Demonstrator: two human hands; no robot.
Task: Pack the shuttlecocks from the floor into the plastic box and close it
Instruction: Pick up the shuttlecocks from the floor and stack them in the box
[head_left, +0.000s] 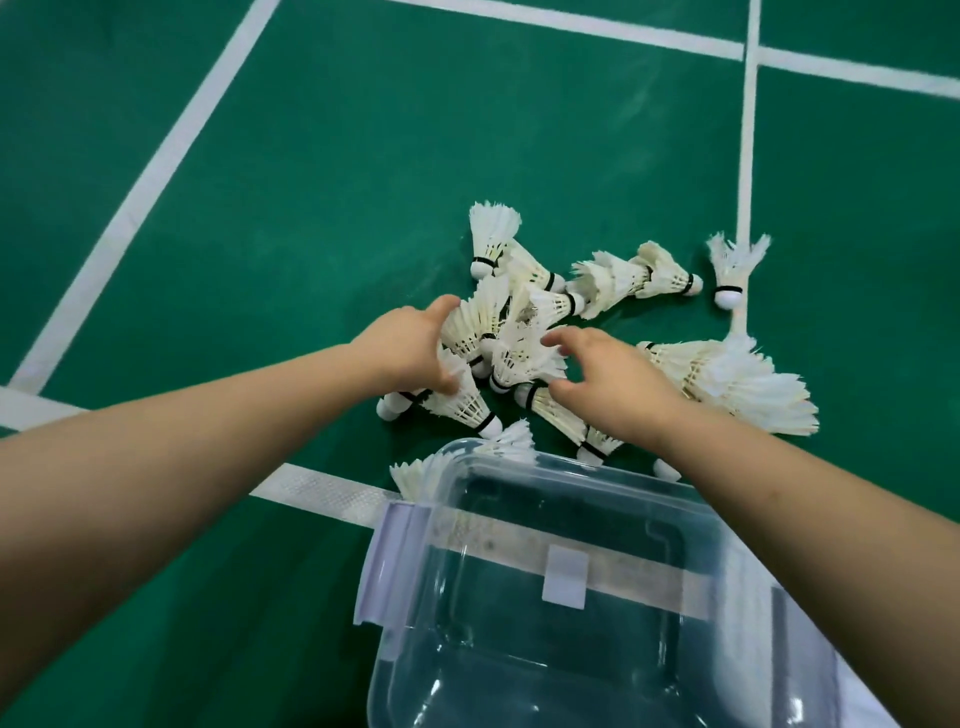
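Several white feather shuttlecocks (613, 280) lie in a loose pile on the green court floor, just beyond the clear plastic box (571, 483). The box stands open with nothing visible inside, and its pale clip (389, 566) hangs on the left wall. My left hand (410, 348) is curled around the left side of a cluster of shuttlecocks (519, 338). On the cluster's right side, my right hand (613, 379) has its fingers spread and touching the feathers. A stacked row of shuttlecocks (737, 379) lies to the right of my right hand.
White court lines (156, 176) cross the green floor (363, 156). One single shuttlecock (732, 270) lies on the line at the far right. A few more shuttlecocks (415, 473) rest against the box's far left corner.
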